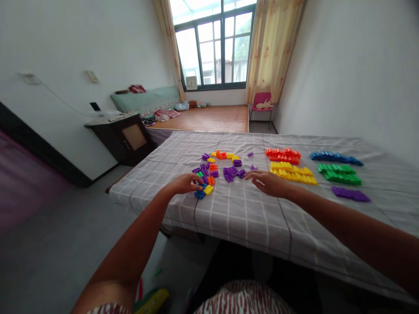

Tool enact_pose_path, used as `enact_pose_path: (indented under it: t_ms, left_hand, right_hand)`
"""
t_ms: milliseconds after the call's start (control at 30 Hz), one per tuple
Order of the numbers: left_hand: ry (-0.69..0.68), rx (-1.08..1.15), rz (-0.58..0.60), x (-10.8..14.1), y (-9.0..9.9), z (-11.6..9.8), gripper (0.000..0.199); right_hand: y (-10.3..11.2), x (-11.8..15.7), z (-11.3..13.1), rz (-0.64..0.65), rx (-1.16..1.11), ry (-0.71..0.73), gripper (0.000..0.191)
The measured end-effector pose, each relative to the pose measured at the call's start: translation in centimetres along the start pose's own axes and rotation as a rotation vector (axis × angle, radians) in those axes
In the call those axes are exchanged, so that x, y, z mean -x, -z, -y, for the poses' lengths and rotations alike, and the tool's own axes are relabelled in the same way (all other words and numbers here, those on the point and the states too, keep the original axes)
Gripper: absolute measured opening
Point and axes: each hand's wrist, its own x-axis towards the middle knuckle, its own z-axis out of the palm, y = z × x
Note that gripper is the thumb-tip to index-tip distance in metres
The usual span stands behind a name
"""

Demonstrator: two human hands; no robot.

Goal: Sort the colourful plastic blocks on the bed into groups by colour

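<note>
My left hand (186, 183) is over the left part of a loose ring of colored pieces, beside blue pieces (199, 194) and yellow ones (208, 189); its fingers are curved and apart, with nothing visible in them. Just right of a purple pile (230, 173), my right hand (266, 182) hovers with its fingers apart and its fingertips near a purple piece (253, 168). Orange pieces (221, 155) lie at the ring's far side. Grouped rows stand to the right: red (283, 156), yellow (293, 173), blue (335, 157), green (339, 173) and purple (351, 194).
A checked cloth (242, 209) covers the table. Beyond it are a wooden platform (216, 117), a pink chair (262, 101) and a window. A dark cabinet (131, 135) stands at the left. One purple piece (250, 154) lies alone near the table's middle.
</note>
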Motion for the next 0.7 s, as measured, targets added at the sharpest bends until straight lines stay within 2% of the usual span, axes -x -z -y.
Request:
enact_pose_path:
  t_ms: [100, 200, 333, 433, 500, 600, 700]
  left_hand:
    - [-0.010, -0.006, 0.012, 0.6, -0.6, -1.1, 0.043]
    - [0.009, 0.020, 0.027, 0.7, -1.0, -0.7, 0.045]
    - [0.046, -0.004, 0.009, 0.5, -1.4, 0.2, 0.047]
    - [-0.003, -0.030, 0.022, 0.9, -1.7, 0.7, 0.062]
    - [-0.022, -0.052, 0.009, 1.2, -2.0, 1.4, 0.062]
    - [-0.007, -0.094, -0.077, 0.9, -2.5, 2.8, 0.053]
    - [0.058, -0.140, -0.218, -0.3, -2.7, 3.3, 0.054]
  right_hand:
    - [-0.8, 0.1, 1.6, 0.087, 0.051, 0.006, 0.037]
    - [-0.4, 0.5, 1.4, 0.082, 0.069, -0.017, 0.037]
    - [2.3, 2.3, -1.6, -0.057, 0.074, -0.150, 0.033]
    - [5.5, 5.0, -4.9, -0.191, 0.074, -0.320, 0.024]
    - [7.8, 7.3, -7.2, -0.262, 0.056, -0.427, 0.020]
    - [10.4, 10.3, -9.4, -0.334, 0.034, -0.545, 0.017]
    - [11.1, 11.6, -9.9, -0.360, -0.003, -0.581, 0.016]
